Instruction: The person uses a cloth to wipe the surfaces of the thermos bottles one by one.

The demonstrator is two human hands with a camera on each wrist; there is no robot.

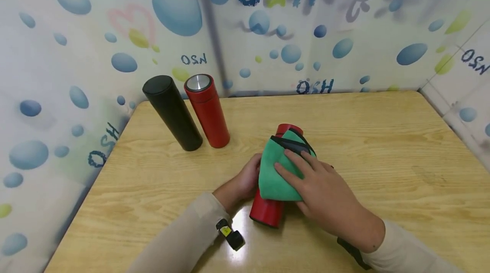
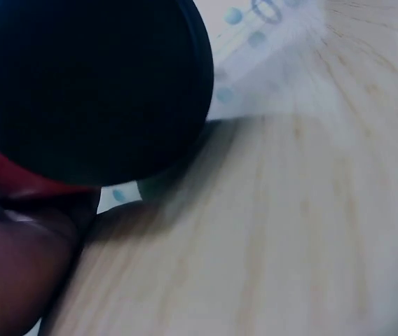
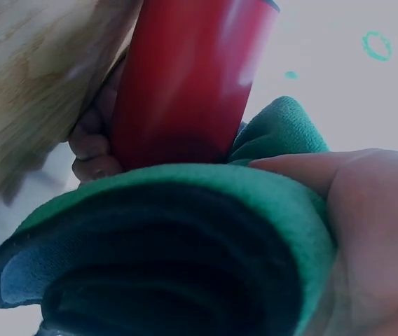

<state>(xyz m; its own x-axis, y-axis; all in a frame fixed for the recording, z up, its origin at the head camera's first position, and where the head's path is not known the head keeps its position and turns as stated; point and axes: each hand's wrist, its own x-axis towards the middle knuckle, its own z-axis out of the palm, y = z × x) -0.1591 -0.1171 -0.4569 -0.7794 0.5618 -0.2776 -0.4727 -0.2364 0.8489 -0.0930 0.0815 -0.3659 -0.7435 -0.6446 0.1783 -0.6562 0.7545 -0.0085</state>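
Note:
A red thermos flask (image 1: pixel 266 211) leans low over the wooden table, its black base end towards me. My left hand (image 1: pixel 248 178) grips it from the left, with its fingertips (image 3: pixel 92 147) curled beneath the red body in the right wrist view. Draped across the flask's middle is a folded green cloth (image 1: pixel 277 179) with dark edging. My right hand (image 1: pixel 325 192) holds that cloth against the flask, fingers spread over the top and thumb along the side. The flask's dark round base (image 2: pixel 94 84) fills much of the left wrist view. The cloth hides the flask's middle.
Left of the hands, towards the back of the table (image 1: pixel 363 137), stand a black thermos flask (image 1: pixel 174 115) and a second red thermos flask (image 1: pixel 208 113) with a silver-topped lid. A wall covering (image 1: pixel 245 47) with blue spots rises behind the table's far edge.

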